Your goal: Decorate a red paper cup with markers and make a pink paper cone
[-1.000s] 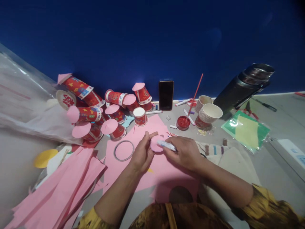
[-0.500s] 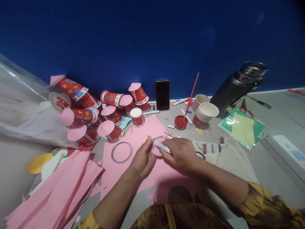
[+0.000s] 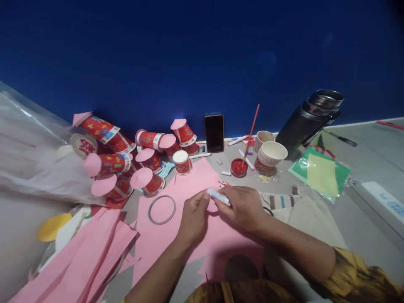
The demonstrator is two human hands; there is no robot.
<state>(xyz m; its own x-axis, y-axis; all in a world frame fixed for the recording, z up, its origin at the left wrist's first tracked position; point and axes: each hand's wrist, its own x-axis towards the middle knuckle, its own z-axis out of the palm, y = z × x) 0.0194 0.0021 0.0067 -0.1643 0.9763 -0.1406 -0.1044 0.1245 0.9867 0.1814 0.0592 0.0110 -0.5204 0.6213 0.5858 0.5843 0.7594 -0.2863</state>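
Observation:
My right hand (image 3: 242, 207) grips a whitish glue tube (image 3: 219, 197), its tip pointing left over a round piece of pink paper (image 3: 212, 206). That paper is pinched at its left edge by the thumb and fingers of my left hand (image 3: 194, 213). Most of the disc lies hidden behind my fingers and the tube. Beneath both hands spreads a large pink paper sheet (image 3: 170, 248). A grey ring (image 3: 162, 209) lies on it to the left. Near its far edge stands a small red paper cup (image 3: 182, 163), bottom up.
Several red cups with pink paper cones (image 3: 142, 178) crowd the back left. At the back are a phone (image 3: 214, 133), a red paint dish (image 3: 239, 168) with a stick, stacked paper cups (image 3: 270, 156) and a black flask (image 3: 307, 118). Pink strips (image 3: 75, 261) lie front left.
My left hand has turned, its thumb now folded down close to the disc's edge. The glue tube has shifted slightly right with my right hand. The whole view has tilted a little.

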